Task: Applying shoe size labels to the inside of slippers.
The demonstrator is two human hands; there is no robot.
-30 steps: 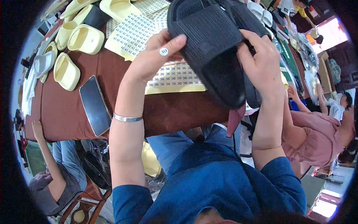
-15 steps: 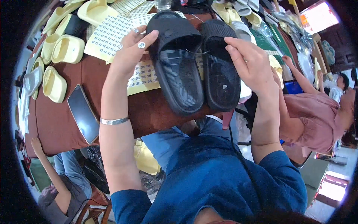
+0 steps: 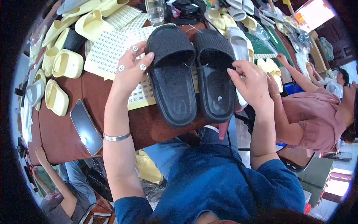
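Head view. Pair of black slides side by side, soles down, on the brown bench [image 3: 56, 123], toes pointing near. Left slide [image 3: 172, 78] and right slide [image 3: 215, 76] touch along their inner edges; heels overhang the near edge of the bench slightly.

Left hand [image 3: 130, 72]: fingers spread apart, fingertips resting on the outer edge of the left slide's strap, not clamped. Small round white stickers sit on three fingertips. Right hand [image 3: 251, 80]: fingers curled together against the outer side of the right slide, thumb toward the strap; whether it actually pinches the slide, cannot tell. A thin tie seems to link the two straps.

Under and to the left of the slides: sticker sheets [image 3: 108, 52] with rows of small labels. Phone [image 3: 86, 127] lies near-left on the bench. Pale yellow slides [image 3: 67, 63] heaped far-left; grey and yellow ones far-right. Another person in a pink top [image 3: 317, 115] sits at right.

Judgement on handling: keep the pair level and pressed together with even side pressure; lift one sticker at a time off a fingertip so the others do not smear or fold.
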